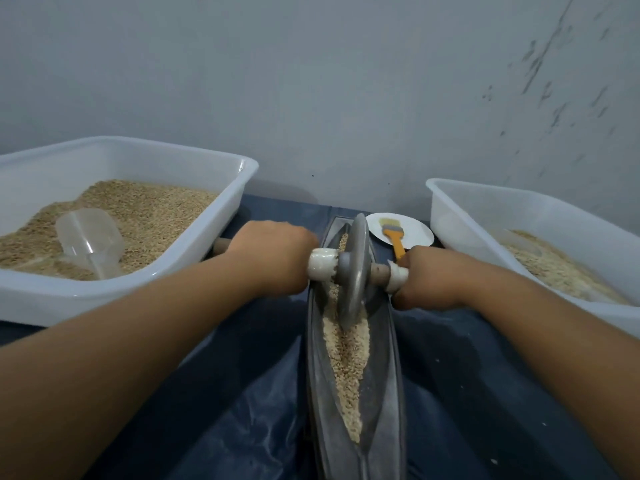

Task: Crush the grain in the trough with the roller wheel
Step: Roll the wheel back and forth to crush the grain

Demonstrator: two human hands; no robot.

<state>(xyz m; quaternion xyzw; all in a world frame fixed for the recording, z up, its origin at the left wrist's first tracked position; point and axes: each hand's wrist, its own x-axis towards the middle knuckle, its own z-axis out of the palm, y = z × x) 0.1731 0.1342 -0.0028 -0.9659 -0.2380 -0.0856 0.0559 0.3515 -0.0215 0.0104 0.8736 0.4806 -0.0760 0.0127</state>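
Observation:
A long grey metal trough [391,386] runs away from me down the middle, with pale crushed grain [346,358] lying along its groove. The grey roller wheel [354,268] stands upright in the far half of the trough, on the grain. A wooden axle with white collars passes through it. My left hand [273,254] grips the axle on the left side. My right hand [433,275] grips it on the right side. Both fists hide most of the handle.
A white tub [214,233] of whole grain with a clear plastic scoop [91,240] stands on the left. Another white tub [460,216] with paler grain stands on the right. An orange-handled brush [394,237] lies on a white plate [419,230] behind the trough. Dark blue sheeting covers the table.

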